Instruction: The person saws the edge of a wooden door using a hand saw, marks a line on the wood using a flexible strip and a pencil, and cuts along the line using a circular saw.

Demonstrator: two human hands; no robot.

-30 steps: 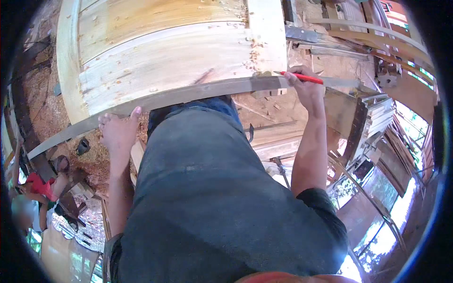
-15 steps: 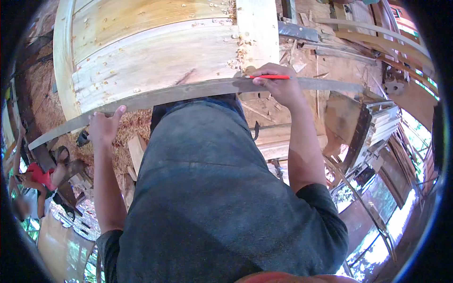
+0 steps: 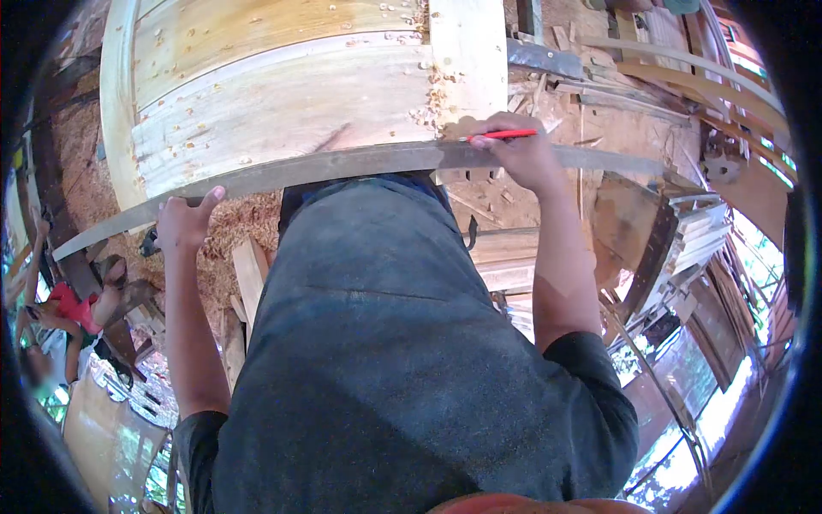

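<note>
- Long wooden strip (image 3: 342,163) lies across the near edge of the wood panel (image 3: 282,98), overhanging both sides; looks curved, may be lens bend.
- Left hand (image 3: 184,223): part open, thumb spread from bent fingers, against the strip's near edge toward its left end. Fingers partly hidden; can't tell how firm the grip is.
- Right hand (image 3: 519,156): closed on a red pencil (image 3: 512,134), over the strip. Tip points left, by the strip's far edge at the panel's right board (image 3: 468,64). Contact with wood: can't tell.
- Progress, my read: strip set in place, pencil in position. No drawn line readable; what's left doesn't show.
- Shavings (image 3: 438,94) lie loose on the panel, thickest beside the right board.
</note>
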